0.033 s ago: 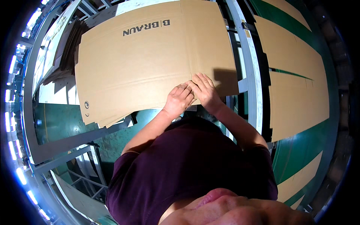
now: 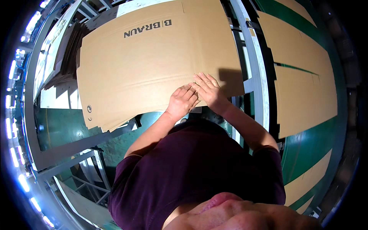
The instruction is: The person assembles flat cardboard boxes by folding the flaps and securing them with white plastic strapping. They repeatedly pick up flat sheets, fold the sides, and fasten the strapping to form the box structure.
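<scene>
A large brown flat cardboard sheet with dark print lies in front of me, on top of other sheets whose edges show at the near left corner. Near its front edge, beside a slot and crease line, my left hand has its fingers bent and pressed together on the cardboard; its thumb is hidden. Just to the right, and touching it, my right hand lies on the sheet with its fingers stretched out flat. Its shadow falls on the cardboard further right.
On the right, beyond a grey metal rail, cut cardboard sheets lie on a green conveyor belt. A stack of cardboard stands at the left. A grey frame bar crosses the near left.
The sheets on the green belt have moved a little away from me. The large sheet sits slightly further left in the picture. Both hands stay almost where they were.
</scene>
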A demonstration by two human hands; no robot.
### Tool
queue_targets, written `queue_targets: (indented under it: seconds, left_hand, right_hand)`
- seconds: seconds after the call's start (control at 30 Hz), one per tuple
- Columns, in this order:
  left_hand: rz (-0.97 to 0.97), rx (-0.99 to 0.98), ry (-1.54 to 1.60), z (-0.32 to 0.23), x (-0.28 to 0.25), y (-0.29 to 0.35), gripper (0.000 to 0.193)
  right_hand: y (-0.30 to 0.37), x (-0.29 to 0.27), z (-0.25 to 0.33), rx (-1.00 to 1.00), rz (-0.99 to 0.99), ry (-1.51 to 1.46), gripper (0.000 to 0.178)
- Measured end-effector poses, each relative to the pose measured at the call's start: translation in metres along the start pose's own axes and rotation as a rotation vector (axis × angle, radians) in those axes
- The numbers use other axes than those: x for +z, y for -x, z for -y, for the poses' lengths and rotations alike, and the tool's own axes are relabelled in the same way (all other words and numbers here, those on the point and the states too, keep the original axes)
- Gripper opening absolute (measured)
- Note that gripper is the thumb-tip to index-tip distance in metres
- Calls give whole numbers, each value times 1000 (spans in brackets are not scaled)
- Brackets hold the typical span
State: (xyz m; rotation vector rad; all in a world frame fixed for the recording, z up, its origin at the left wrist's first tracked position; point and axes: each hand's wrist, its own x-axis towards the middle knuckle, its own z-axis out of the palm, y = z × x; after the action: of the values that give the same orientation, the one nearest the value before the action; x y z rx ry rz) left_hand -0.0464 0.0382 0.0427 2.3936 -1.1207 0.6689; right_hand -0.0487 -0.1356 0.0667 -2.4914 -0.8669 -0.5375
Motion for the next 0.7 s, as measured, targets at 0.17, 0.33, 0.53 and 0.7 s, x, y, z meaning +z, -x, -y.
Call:
queue_targets:
  seconds: [0.17, 0.33, 0.53, 0.7]
  left_hand:
    - [41, 34, -54, 3, 4, 5, 18]
    - [-19, -35, 19, 1, 16, 9, 20]
    - [17, -127, 56, 0, 15, 7, 20]
    - [-5, -138, 84, -4, 15, 8, 19]
  right_hand:
    - [16, 6, -10, -16, 148, 122, 34]
    - [12, 16, -12, 89, 63, 15, 28]
    - [8, 28, -9, 203, 1, -28, 25]
    - [23, 27, -21, 124, 93, -44, 41]
